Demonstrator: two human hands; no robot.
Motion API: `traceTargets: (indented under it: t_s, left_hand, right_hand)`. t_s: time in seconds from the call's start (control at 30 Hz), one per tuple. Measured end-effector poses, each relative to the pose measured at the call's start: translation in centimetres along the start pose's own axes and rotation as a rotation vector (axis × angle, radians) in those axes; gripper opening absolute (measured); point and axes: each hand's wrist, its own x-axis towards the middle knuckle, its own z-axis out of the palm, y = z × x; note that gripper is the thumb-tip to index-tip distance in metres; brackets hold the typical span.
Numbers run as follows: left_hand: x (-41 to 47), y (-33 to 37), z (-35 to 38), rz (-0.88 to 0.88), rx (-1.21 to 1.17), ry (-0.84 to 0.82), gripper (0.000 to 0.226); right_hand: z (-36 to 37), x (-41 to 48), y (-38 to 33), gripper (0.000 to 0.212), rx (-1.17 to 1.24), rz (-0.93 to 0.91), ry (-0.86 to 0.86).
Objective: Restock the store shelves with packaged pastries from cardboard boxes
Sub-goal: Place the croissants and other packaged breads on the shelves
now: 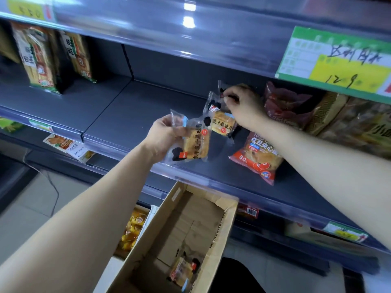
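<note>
Right hand: the person's right hand (241, 102) pinches the top seal of a clear-wrapped golden toast pastry (222, 123), standing it on edge well back on the grey metal shelf (131, 115)
Left hand: the left hand (167, 136) grips a second clear-wrapped toast pastry (195, 142) by one end, holding it in the air over the shelf's front lip, just beside the first
Neighbours: a red bean-bread pack (257, 157) lies flat just right of the standing packet; a dark red plastic bag (283, 104) sits behind the wrist
Box: the open brown cardboard box (146, 246) below the shelf holds one lone packet (182, 271) at its bottom
Risk, shelf: the upright packet appears propped by fingers alone; released without support, it would likely topple forward or slide on the smooth shelf
Risk, forearm: the right forearm passes just above the red pack, so a careless pull-back could drag it toward the edge
Risk, left: the slippery film is held at one end only; a slack grip could send that packet to the floor rather than into the box
</note>
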Motion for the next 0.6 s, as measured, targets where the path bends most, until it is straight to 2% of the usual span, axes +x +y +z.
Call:
traceTargets:
  t_s: [0.13,0.23,0.5,0.6]
  left_hand:
    - [1.5,1.3,1.5,0.089,0.517,-0.056,0.023]
    - [3.1,1.7,3.7,0.225,0.941,-0.127,0.02]
    - [7.0,0.3,10.7,0.393,1.263,-0.463,0.034]
    - [7.9,0.3,11.9,0.415,1.429,-0.499,0.035]
  right_hand:
    - [-0.8,-0.6,0.8,0.026,0.027,0.049,0.027]
    - [-1.2,-1.0,1.7,0.025,0.048,0.086,0.064]
    - [-1.9,-1.9,4.4,0.025,0.062,0.158,0.11]
    - [-2.1,-2.1,4.7,0.025,0.056,0.186,0.114]
